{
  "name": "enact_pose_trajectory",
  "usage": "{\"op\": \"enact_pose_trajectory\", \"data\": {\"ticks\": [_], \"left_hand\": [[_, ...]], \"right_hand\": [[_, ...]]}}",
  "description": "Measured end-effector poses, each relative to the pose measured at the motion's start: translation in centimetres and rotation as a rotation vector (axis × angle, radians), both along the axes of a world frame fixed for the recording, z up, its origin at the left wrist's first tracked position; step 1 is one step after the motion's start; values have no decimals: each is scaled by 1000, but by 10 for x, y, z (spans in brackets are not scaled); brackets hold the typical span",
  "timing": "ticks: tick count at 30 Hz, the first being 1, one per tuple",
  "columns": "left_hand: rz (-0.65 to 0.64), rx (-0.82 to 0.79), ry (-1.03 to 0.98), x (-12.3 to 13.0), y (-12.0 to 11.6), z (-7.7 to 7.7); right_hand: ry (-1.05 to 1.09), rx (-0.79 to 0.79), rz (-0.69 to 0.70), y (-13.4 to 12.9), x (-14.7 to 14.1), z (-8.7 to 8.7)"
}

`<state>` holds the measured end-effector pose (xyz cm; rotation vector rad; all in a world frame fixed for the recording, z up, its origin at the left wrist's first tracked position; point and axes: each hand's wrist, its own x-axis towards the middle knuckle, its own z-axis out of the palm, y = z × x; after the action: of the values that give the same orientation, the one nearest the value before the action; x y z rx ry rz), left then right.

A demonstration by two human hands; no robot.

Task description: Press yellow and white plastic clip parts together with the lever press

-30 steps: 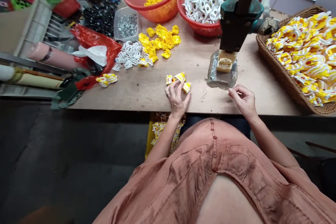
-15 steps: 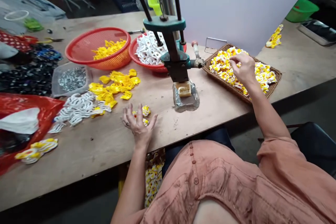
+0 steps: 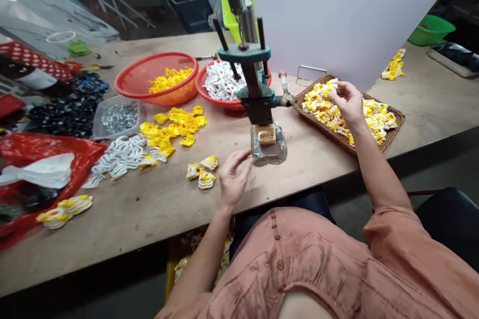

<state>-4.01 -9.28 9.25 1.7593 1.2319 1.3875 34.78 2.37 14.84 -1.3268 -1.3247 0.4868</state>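
Observation:
My right hand (image 3: 351, 103) is over the wicker tray (image 3: 325, 140), thumb and fingers pinching a small yellow-and-white plastic piece (image 3: 331, 87). Many similar pieces fill that tray. My left hand (image 3: 234, 179) hovers by the press base with its fingers partly stretched and nothing visible in them. Just right of its fingertips stands the hand press (image 3: 258, 104), whose cream-coloured mould block (image 3: 267, 135) rests on a foil-wrapped base (image 3: 279, 153). To the left of that hand lie three yellow-and-white pieces (image 3: 206, 179) on the wooden table.
Yellow parts (image 3: 174, 127) and white wavy strips (image 3: 118, 157) lie in heaps on the left. Behind them are a clear box of screws (image 3: 98, 118), a red basket of yellow parts (image 3: 130, 90) and another red basket (image 3: 228, 103) with white parts. A red bag (image 3: 88, 152) lies far left.
My left hand has moved right, off the three pieces, to the press base. My right hand now shows a yellow-and-white piece lifted between its fingertips. The view has shifted slightly.

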Motion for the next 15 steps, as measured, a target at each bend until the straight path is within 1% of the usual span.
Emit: {"op": "enact_pose_trajectory", "data": {"ticks": [1, 2, 3, 4, 6, 7, 8, 9, 10, 13, 15], "left_hand": [[-85, -82, -95, 16, -2, 2], [-191, -155, -182, 32, -2, 4], [-279, -202, -275, 46, -1, 5], [-329, -219, -360, 58, 2, 5], [-409, -227, -432, 72, 10, 0], [-428, -234, -437, 73, 13, -4], [-431, -247, -433, 71, 16, -8], [-417, -267, -429, 67, 17, -13], [-382, -289, -427, 62, 17, -18], [-188, -310, -405, 49, 15, -31], [-53, -266, -338, 45, 15, -37]], "right_hand": [[170, -15, 128, -17, -16, -1], [326, -64, 254, -34, -35, -4], [465, -138, 365, -50, -54, -7], [583, -229, 458, -63, -72, -12], [755, -409, 580, -83, -103, -24], [802, -482, 608, -88, -114, -31], [817, -529, 613, -92, -123, -38], [799, -541, 593, -94, -130, -45], [750, -511, 547, -96, -136, -52], [497, -287, 384, -99, -149, -70], [344, -167, 360, -100, -156, -80]]}}
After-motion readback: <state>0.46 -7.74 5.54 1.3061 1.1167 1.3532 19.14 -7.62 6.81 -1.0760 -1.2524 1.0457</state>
